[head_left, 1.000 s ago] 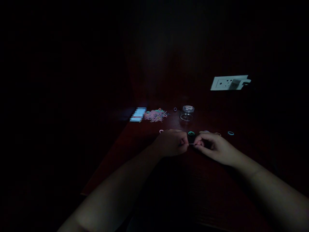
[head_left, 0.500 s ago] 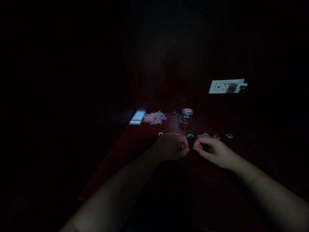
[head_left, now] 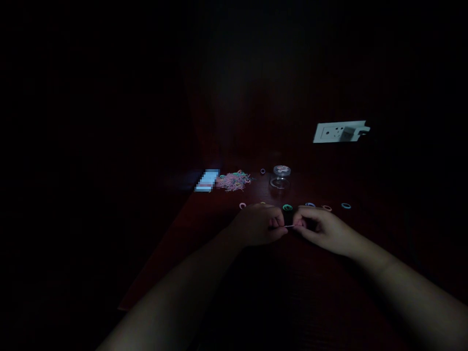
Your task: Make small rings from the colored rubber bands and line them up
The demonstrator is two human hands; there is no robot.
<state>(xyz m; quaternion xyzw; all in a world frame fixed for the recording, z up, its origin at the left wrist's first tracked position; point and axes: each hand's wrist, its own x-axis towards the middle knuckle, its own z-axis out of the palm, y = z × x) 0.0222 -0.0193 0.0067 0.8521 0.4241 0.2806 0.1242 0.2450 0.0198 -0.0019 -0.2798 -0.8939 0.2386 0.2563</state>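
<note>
Pastel bands [head_left: 234, 181] lie heaped beyond the left hand [head_left: 259, 225], whose thumb and forefinger pinch one end of a thin pale band [head_left: 289, 226]. It spans the narrow gap to the right hand [head_left: 328, 230], whose fingertips pinch the other end; farther right lies a blue ring [head_left: 346, 205].

The scene is very dim, its edges almost black. The bright screen [head_left: 207, 180] shows as coarse square blocks. Weak light reaches the white socket [head_left: 334, 132], but the near part of the table [head_left: 307, 287] lies in deep shadow.
</note>
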